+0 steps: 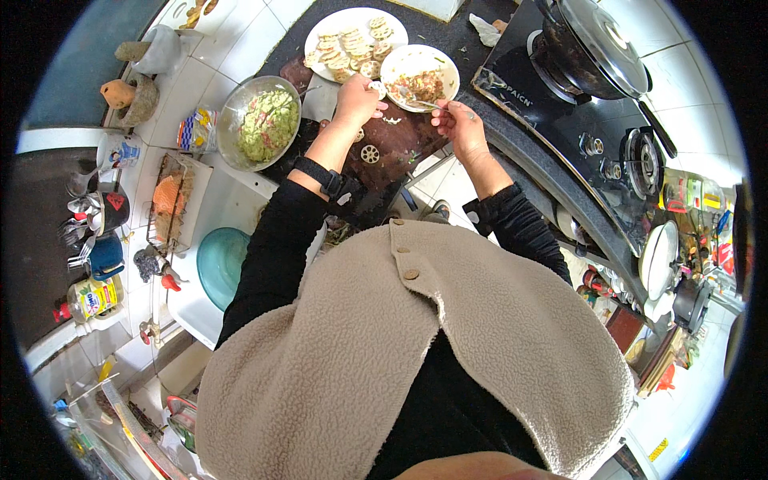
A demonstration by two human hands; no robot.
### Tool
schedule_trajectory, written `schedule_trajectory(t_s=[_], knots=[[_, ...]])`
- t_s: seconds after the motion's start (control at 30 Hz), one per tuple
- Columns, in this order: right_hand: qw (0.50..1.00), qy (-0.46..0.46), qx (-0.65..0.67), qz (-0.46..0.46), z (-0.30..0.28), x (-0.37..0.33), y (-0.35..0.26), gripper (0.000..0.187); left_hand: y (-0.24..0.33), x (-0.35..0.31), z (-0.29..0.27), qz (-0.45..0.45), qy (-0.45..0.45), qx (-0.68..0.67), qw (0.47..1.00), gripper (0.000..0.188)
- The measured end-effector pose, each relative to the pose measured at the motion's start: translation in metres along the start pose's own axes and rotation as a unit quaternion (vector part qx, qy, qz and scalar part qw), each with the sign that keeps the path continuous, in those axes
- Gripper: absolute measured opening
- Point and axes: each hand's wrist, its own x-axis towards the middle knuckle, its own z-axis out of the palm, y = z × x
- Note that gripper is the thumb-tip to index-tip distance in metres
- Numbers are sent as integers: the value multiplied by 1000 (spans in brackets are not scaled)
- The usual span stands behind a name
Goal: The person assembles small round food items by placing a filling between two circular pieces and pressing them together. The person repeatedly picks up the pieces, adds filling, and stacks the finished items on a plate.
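My left hand pinches a pale lotus root slice beside the rim of a white bowl. Inside that bowl is a brownish minced filling. My right hand grips the handle of a metal utensil; its head is in the filling, so its kind is unclear. Behind my left hand, a white plate carries several lotus root slices, some stacked. Another lotus slice lies on the brown cutting board under my hands.
Left of my left forearm stands a metal bowl with a chopped green mixture. A lidded pot sits on the black gas stove at the right. A teal basin rests in the white sink.
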Motion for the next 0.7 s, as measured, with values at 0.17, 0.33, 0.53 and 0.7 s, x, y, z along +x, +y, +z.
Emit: schedule_trajectory(t_s=[0.17,0.33,0.53,0.7], knots=[[1000,-9,23,9,0,0,0,26,4,5,3,28,-11,118,993,22],[998,-14,61,24,-2,6,-1,26,28,20,6,58,-28,216,974,16],[996,-12,83,-35,-8,-1,-9,26,43,16,-9,66,4,35,997,18],[989,-64,32,-127,-13,-20,-34,28,36,7,1,-71,-67,-209,973,19]])
